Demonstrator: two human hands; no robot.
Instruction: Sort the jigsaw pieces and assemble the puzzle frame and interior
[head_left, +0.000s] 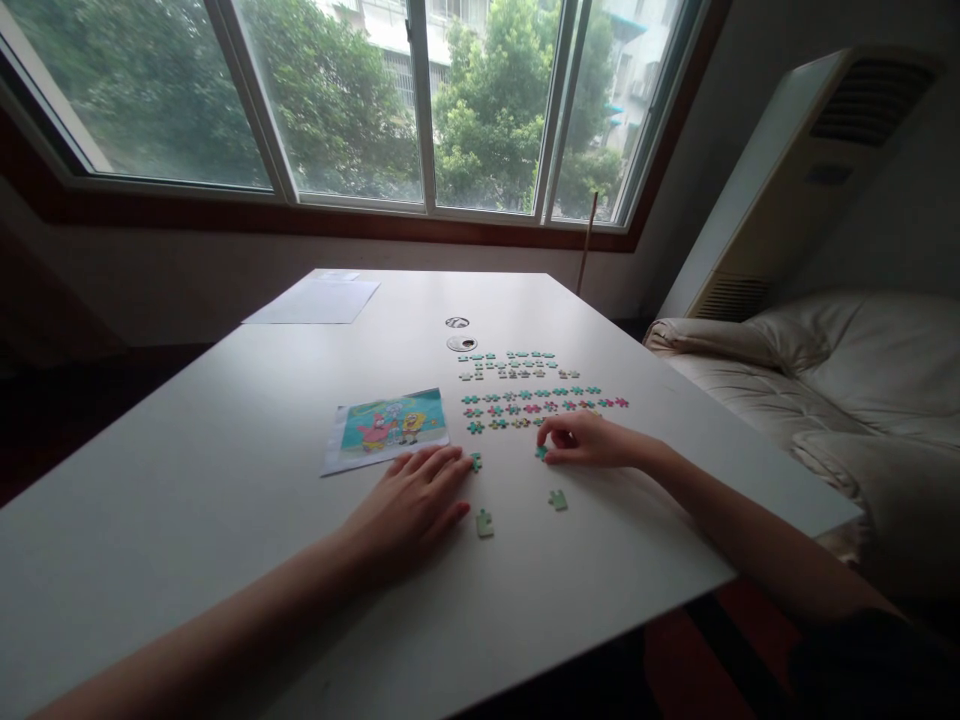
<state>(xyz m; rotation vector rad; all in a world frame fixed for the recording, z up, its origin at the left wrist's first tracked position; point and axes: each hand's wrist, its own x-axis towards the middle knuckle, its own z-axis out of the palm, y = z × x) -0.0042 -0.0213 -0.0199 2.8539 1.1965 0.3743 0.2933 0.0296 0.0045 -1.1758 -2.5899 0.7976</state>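
On the glossy white table point(225, 480), the right hand point(581, 440) pinches a small teal knobbed jigsaw piece point(541, 453) beside 3 multicoloured jigsaw rows point(532, 408), which its low knuckles could knock askew; the left hand point(424, 500) lies flat, unclenched.

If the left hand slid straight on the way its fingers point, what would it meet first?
Most likely the teal piece directly ahead of the left hand, though whether they already touch is unclear.
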